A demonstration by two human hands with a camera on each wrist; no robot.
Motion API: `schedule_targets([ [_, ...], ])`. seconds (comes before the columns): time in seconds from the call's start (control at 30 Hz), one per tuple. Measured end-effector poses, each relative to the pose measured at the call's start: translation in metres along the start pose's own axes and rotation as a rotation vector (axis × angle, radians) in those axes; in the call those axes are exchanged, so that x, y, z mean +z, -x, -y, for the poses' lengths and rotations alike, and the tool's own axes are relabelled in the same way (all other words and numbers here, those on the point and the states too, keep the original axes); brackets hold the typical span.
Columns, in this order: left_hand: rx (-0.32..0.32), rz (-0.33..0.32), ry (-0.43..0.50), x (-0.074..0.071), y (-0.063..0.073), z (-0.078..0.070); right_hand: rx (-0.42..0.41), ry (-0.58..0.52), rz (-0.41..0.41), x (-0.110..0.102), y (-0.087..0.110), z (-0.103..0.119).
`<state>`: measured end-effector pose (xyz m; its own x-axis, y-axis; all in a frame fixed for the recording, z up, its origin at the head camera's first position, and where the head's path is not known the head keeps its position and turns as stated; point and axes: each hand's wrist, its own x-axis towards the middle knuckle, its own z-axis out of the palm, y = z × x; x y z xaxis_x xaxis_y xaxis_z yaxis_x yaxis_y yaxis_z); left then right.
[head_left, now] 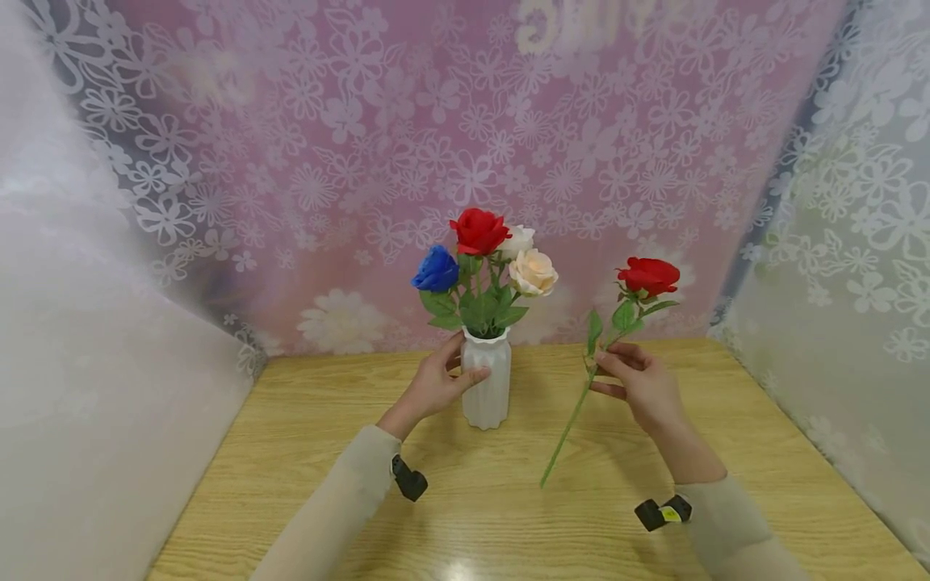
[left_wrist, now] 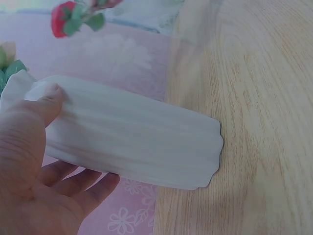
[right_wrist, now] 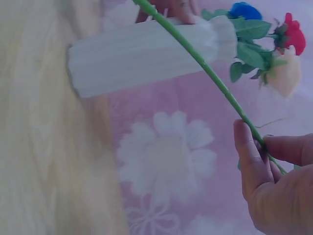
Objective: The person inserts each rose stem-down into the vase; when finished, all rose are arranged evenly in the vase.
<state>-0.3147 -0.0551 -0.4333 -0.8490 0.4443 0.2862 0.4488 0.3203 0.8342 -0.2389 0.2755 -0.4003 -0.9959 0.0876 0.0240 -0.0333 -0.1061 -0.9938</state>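
Observation:
A white vase (head_left: 488, 395) with a scalloped rim stands upright on the wooden table. My left hand (head_left: 434, 381) grips it near the top, thumb across its front and fingers around the far side. In the vase are a blue rose (head_left: 436, 269), a red rose (head_left: 480, 231), a cream rose (head_left: 534, 273) and a white rose (head_left: 517, 241) partly hidden behind them. To the right, my right hand (head_left: 645, 387) pinches the green stem (right_wrist: 222, 88) of another red rose (head_left: 649, 277) between thumb and fingers. Its bloom points up and its lower stem slants down toward the left.
The wooden table (head_left: 305, 516) ends at a pink flower-patterned curtain (head_left: 349, 161) behind the vase. Pale sheeting (head_left: 94, 339) walls the left side, and a flowered sheet (head_left: 857, 355) the right. Each wrist carries a small black camera (head_left: 410, 479).

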Motion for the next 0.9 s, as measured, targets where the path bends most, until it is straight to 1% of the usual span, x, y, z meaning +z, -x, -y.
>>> schedule_targets([
  [0.07,0.002,-0.003,0.004,0.0,0.0,0.0,-0.053,-0.075,-0.017,0.003,-0.001,0.007],
  [0.13,0.002,-0.004,0.009,0.0,0.0,0.001,-0.106,-0.127,-0.028,0.008,-0.002,0.014],
  [0.27,-0.003,-0.002,0.008,0.0,0.0,0.0,-0.18,-0.201,-0.058,0.016,-0.003,0.026],
  [0.53,-0.006,0.01,0.009,0.0,0.002,-0.002,-0.249,-0.318,-0.168,0.031,-0.006,0.048],
  [0.63,0.002,0.007,0.012,0.0,0.001,-0.001,-0.273,-0.378,-0.183,0.035,-0.008,0.057],
  [0.8,0.011,0.005,0.017,0.0,0.001,0.0,-0.344,-0.471,-0.242,0.042,-0.011,0.069],
  [0.9,0.008,0.008,0.016,-0.001,0.001,-0.001,-0.387,-0.505,-0.276,0.045,-0.011,0.075],
])
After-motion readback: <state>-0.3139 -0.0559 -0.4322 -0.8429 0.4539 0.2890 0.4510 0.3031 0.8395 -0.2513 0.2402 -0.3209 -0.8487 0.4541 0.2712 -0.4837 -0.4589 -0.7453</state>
